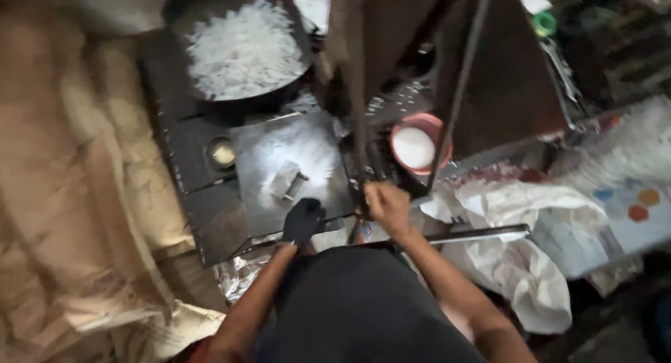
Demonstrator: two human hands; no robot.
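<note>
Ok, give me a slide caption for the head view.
Gloved left hand on a floured metal plate, right hand gripping an upright rod.

Dim, motion-blurred view, dark corners.

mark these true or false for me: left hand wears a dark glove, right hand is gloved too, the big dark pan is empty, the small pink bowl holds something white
The left hand wears a dark glove: true. It rests at the near edge of the flat metal plate.
The right hand is gloved too: false. It is bare, closed around an upright metal bar.
The big dark pan is empty: false. It holds a heap of white shreds.
The small pink bowl holds something white: true.
</note>
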